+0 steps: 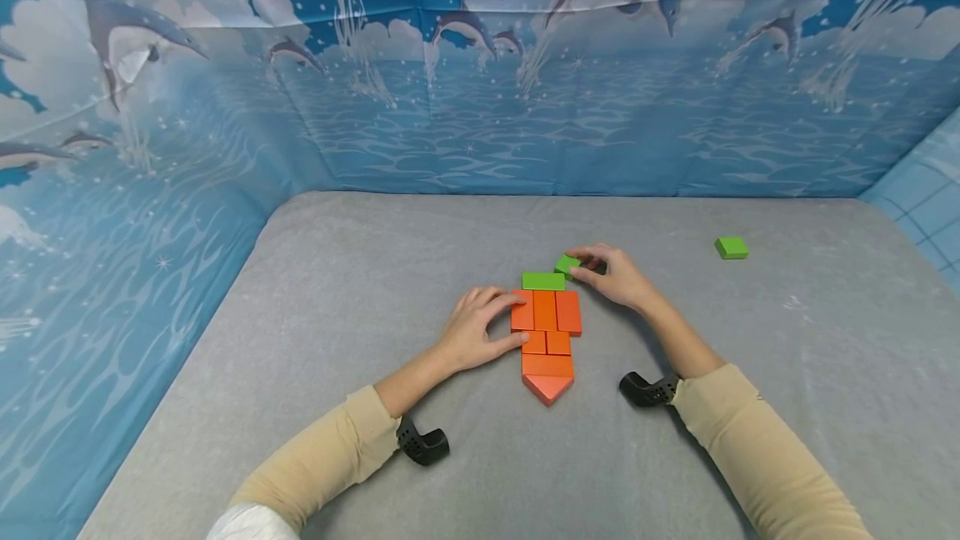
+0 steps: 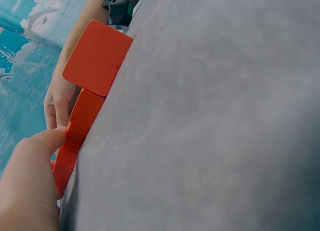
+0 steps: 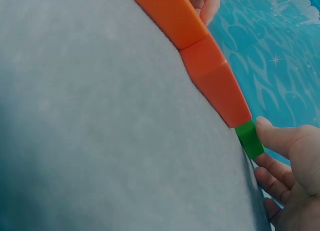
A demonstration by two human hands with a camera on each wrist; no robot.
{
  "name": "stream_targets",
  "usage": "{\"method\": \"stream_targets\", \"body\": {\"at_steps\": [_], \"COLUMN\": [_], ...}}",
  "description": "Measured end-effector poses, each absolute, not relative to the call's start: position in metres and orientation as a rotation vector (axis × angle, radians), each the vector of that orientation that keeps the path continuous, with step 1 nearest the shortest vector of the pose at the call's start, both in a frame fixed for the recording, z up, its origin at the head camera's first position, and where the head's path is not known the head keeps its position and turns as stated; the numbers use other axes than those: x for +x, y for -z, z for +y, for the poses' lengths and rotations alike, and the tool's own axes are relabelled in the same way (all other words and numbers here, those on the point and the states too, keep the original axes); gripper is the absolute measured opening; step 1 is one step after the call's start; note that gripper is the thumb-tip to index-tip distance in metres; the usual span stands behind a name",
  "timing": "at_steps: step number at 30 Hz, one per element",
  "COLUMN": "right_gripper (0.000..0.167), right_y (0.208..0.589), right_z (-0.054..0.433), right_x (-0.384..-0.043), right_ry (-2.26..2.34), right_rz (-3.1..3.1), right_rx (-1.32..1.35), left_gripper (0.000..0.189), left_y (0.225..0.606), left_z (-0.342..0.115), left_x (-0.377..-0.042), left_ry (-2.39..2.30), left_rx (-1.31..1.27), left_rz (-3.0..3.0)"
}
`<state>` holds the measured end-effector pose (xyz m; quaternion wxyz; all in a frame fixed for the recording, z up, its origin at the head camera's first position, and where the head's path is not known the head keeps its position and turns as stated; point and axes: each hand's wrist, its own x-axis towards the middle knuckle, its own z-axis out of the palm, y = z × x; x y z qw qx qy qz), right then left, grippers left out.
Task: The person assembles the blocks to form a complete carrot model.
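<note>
A flat figure of orange blocks (image 1: 545, 311) lies on the grey surface, ending in a triangular orange block (image 1: 548, 391) at the near end. A long green block (image 1: 543, 282) sits against its far edge. My left hand (image 1: 474, 332) rests at the figure's left side, thumb and index finger spread and touching the orange blocks. With thumb and fingers, my right hand (image 1: 615, 277) pinches a small green block (image 1: 566, 264) by the far right corner. In the right wrist view that green block (image 3: 249, 139) appears beside the orange ones, partly behind the fingers.
Another green block (image 1: 732, 248) lies apart at the far right of the grey cloth-like surface (image 1: 315, 273). Dolphin-printed blue curtains (image 1: 487, 123) hang along the back and left side. Each wrist carries a black curved device (image 1: 423, 444).
</note>
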<state>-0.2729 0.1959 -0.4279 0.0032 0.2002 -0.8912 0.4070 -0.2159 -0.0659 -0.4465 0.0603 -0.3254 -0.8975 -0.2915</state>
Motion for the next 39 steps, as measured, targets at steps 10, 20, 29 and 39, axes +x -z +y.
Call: {"method": "stream_targets", "body": {"at_steps": [10, 20, 29, 39], "right_gripper": [0.034, 0.036, 0.038, 0.046], "right_y": [0.427, 0.415, 0.419, 0.430], "right_z": [0.196, 0.243, 0.309, 0.332], "right_x": [-0.273, -0.275, -0.267, -0.262], "right_ry": [-1.339, -1.226, -0.977, -0.908], "right_rz": [-2.791, -2.608, -2.480, -2.577], "right_rx": [0.639, 0.292, -0.138, -0.449], "left_gripper": [0.050, 0.051, 0.050, 0.050], "left_y": [0.448, 0.447, 0.446, 0.446], "left_z": [-0.066, -0.067, -0.067, -0.067], "left_x": [-0.217, -0.217, -0.219, -0.220], "left_ry": [0.871, 0.870, 0.874, 0.874], "left_rx": [-0.982, -0.985, -0.986, -0.990], "left_rz": [-2.724, -2.719, -2.723, -2.722]}}
